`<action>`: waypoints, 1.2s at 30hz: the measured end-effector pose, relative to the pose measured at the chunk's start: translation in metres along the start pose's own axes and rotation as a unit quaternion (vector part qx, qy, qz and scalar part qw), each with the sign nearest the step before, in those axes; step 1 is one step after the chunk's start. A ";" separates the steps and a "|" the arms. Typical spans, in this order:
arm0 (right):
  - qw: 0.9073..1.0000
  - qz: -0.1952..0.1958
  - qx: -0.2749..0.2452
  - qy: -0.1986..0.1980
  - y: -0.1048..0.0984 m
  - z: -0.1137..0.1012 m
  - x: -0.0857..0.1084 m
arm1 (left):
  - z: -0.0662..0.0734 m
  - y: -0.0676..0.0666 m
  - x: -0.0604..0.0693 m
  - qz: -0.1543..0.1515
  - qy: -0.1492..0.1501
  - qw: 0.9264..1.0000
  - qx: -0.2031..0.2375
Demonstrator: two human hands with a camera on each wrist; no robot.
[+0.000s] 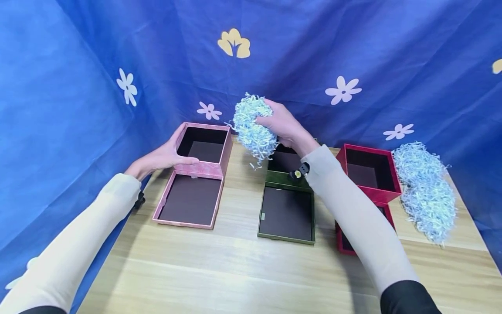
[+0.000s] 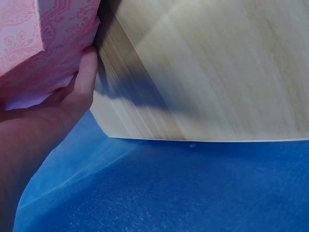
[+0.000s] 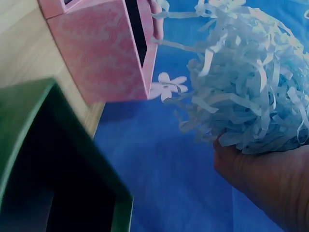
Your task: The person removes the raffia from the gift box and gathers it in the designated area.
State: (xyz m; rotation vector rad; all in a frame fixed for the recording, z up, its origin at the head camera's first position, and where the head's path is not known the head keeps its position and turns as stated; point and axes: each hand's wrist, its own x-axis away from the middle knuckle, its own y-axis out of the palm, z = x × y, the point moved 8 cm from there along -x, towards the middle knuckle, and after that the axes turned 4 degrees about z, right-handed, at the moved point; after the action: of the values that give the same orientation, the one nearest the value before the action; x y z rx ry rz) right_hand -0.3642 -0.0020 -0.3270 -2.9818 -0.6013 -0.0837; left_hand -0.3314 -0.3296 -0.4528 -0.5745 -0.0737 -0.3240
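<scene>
In the head view my right hand [image 1: 281, 122] holds a bundle of light blue shredded paper [image 1: 252, 124] in the air, between the pink box and the green box. Loose strands dangle from the shredded paper [image 3: 246, 87] in the right wrist view, where the thumb presses into it. My left hand [image 1: 164, 155] grips the open pink box [image 1: 225, 152] at its left front corner, the thumb lying along the front wall. Patterned pink paper covers that box [image 2: 63, 43] in the left wrist view. Its dark inside shows no filling.
A pink lid [image 1: 190, 198] lies in front of the pink box. Right of it stand a green box [image 3: 29, 116], partly behind my right arm, and its green lid [image 1: 287, 213]. Further right are a red box [image 1: 378, 194], a partly covered red lid [image 1: 345, 244] and a shredded paper pile [image 1: 427, 192].
</scene>
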 end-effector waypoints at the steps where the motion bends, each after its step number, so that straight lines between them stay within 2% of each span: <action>1: 1.000 0.002 -0.002 -0.003 -0.005 0.000 0.003 | 0.000 0.000 0.002 0.001 -0.001 1.000 0.001; 7: 1.000 0.028 -0.013 -0.004 -0.040 0.001 0.028 | 0.002 0.001 0.007 0.003 0.002 1.000 -0.002; 13: 0.998 0.047 -0.033 0.008 -0.081 0.003 0.065 | 0.006 0.003 0.007 0.003 0.003 1.000 0.001; 19: 0.994 0.074 -0.073 0.019 -0.121 0.011 0.106 | 0.009 0.003 0.001 0.004 0.015 1.000 -0.007; 24: 0.992 0.093 -0.073 0.035 -0.151 0.023 0.141 | 0.006 0.004 0.001 -0.002 0.003 1.000 -0.003; 31: 0.988 0.104 -0.109 0.010 -0.214 0.041 0.193 | 0.006 0.003 0.003 -0.002 0.000 1.000 0.002; 34: 0.986 0.134 -0.092 0.019 -0.243 0.049 0.216 | 0.006 0.002 0.005 -0.007 -0.007 1.000 0.006; 36: 0.984 0.169 -0.038 0.040 -0.262 0.057 0.231 | 0.005 0.000 0.007 -0.008 -0.012 1.000 0.006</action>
State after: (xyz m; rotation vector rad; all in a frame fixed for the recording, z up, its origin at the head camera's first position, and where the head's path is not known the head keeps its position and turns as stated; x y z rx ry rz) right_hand -0.2513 0.3327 -0.3441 -3.0857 -0.0788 -0.2033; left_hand -0.3243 -0.3288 -0.4476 -0.5670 -0.1036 -0.3323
